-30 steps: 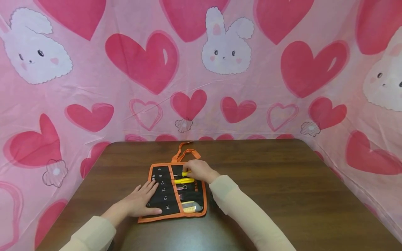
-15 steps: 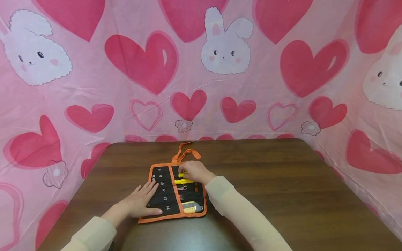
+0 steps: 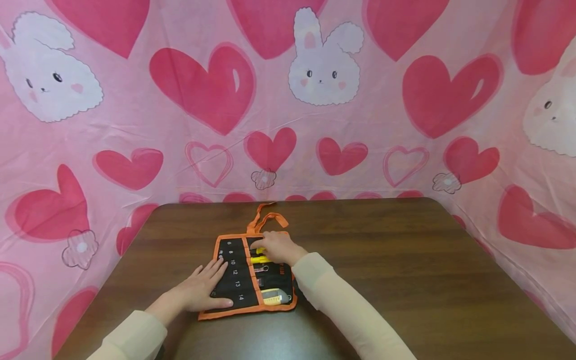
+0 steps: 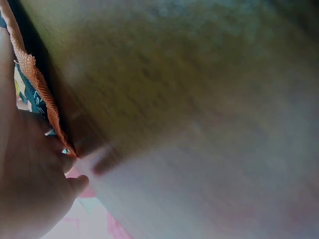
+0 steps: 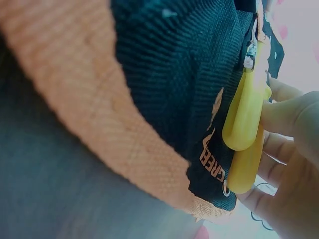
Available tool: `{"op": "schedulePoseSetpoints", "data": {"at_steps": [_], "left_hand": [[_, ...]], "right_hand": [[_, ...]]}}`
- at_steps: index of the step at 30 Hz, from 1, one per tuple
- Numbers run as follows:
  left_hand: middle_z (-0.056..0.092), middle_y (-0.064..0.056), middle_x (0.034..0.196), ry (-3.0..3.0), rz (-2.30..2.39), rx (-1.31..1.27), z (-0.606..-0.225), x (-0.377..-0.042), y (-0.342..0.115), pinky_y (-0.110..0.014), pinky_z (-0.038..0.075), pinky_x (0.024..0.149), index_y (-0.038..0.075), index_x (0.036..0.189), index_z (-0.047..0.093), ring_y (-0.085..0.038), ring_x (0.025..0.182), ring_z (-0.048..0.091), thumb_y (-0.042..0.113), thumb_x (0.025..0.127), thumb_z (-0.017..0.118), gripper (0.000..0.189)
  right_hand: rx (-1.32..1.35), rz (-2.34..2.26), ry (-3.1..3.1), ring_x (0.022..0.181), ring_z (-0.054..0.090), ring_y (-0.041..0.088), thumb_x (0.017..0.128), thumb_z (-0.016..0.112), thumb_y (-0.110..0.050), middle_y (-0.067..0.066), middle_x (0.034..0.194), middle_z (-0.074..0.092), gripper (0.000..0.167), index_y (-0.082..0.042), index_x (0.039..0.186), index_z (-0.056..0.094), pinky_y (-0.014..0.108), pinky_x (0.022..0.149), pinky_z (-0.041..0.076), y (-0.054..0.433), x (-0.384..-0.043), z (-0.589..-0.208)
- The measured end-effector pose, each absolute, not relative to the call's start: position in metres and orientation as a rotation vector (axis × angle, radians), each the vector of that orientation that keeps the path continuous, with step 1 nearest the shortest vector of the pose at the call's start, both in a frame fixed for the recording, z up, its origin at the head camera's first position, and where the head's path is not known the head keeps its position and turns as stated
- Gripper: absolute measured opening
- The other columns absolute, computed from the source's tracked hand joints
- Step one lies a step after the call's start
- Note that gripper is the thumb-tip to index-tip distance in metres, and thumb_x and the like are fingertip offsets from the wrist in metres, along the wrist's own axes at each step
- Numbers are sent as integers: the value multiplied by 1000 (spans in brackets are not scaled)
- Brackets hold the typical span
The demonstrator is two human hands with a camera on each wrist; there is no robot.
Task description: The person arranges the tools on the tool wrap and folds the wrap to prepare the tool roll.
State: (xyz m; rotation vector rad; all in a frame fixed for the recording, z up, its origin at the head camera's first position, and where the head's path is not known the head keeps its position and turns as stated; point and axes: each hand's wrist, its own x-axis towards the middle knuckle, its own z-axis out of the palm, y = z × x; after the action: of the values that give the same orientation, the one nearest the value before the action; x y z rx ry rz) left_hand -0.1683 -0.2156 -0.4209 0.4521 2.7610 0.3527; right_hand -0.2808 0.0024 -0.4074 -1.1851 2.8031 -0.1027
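Note:
A black fabric tool roll (image 3: 227, 287) with orange trim lies unfolded, its left panel printed with numbers. My left hand (image 3: 201, 289) rests flat on that panel, fingers spread; its side shows beside the orange edge in the left wrist view. At the far end of the pocket row, my right hand (image 3: 276, 246) pinches a yellow-handled screwdriver (image 3: 259, 250), mostly hidden under the fingers. Beside it sit yellow-handled pliers (image 5: 241, 117), close to the thumb in the right wrist view. A ring-ended wrench (image 3: 262, 269) and a yellow-and-grey tool with scale marks (image 3: 275, 297) occupy nearer pockets.
Orange tie straps (image 3: 270, 217) trail from the roll's far edge. The brown wooden table (image 3: 387, 265) extends to both sides. A pink curtain (image 3: 270, 115) printed with hearts and rabbits hangs behind it.
My right hand has shifted a little left with the screwdriver. Its thin metal shaft, visible earlier, has slid into the pocket. The left hand stays put.

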Motion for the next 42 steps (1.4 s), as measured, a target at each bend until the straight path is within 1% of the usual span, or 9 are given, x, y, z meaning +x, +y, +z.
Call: {"op": "schedulePoseSetpoints", "data": {"at_steps": [4,7,13,22,24,26,32,39,42], "left_hand": [[18,-18,149,2759,355,448,-420,-168,-215,-58,10,104,3,145,25,-36,136,13,70,73,55,103],[17,-18,149,2757,362,454,-419,-168,-216,-58,10,104,3,145,25,-37,136,13,70,73,55,103],[18,-20,149,2762,377,473,-417,-168,-217,-59,10,103,1,144,25,-38,135,13,68,74,56,101],[18,-20,149,2756,382,464,-419,-168,-219,-59,10,104,2,144,25,-38,135,13,68,74,56,102],[18,-20,149,2757,378,460,-419,-168,-219,-59,10,104,2,144,25,-38,135,13,68,74,57,102],[18,-20,149,2760,369,461,-420,-168,-219,-59,10,103,2,144,25,-38,135,13,68,74,56,102],[18,-20,149,2757,368,455,-420,-168,-218,-59,10,103,2,144,25,-38,135,13,68,73,56,102],[18,-19,149,2765,366,470,-421,-170,-217,-58,10,104,2,144,25,-37,135,13,69,74,55,101],[18,-19,149,2764,356,472,-422,-170,-216,-58,10,104,2,144,24,-37,136,13,69,74,55,101]], "right_hand": [[-1120,-63,2773,106,49,19,91,59,-14,3,120,53,46,-40,128,53,37,93,41,3,-281,-409],[-1084,-66,2751,112,47,20,92,57,-14,4,124,50,50,-44,131,48,41,96,38,5,-282,-411],[-1119,-114,2747,111,50,21,92,57,-16,5,121,52,49,-44,131,48,41,94,41,7,-284,-413],[-1133,-131,2706,122,44,21,93,56,-16,2,135,47,51,-44,134,43,42,98,36,8,-284,-412],[-1165,-119,2705,120,46,19,93,56,-17,0,134,49,52,-44,135,42,40,98,37,7,-285,-412],[-1219,-128,2713,112,51,15,92,57,-20,-2,129,53,49,-39,136,43,36,95,40,7,-286,-414],[-1330,-198,2742,91,57,7,90,61,-22,-7,111,63,35,-23,125,60,24,86,44,6,-290,-416],[-1402,-185,2763,79,55,7,88,64,-18,-6,98,63,29,-24,116,66,20,70,45,3,-289,-415],[-1385,-244,2771,83,57,7,88,63,-17,-7,101,64,28,-23,115,67,20,74,46,3,-289,-415]]}}
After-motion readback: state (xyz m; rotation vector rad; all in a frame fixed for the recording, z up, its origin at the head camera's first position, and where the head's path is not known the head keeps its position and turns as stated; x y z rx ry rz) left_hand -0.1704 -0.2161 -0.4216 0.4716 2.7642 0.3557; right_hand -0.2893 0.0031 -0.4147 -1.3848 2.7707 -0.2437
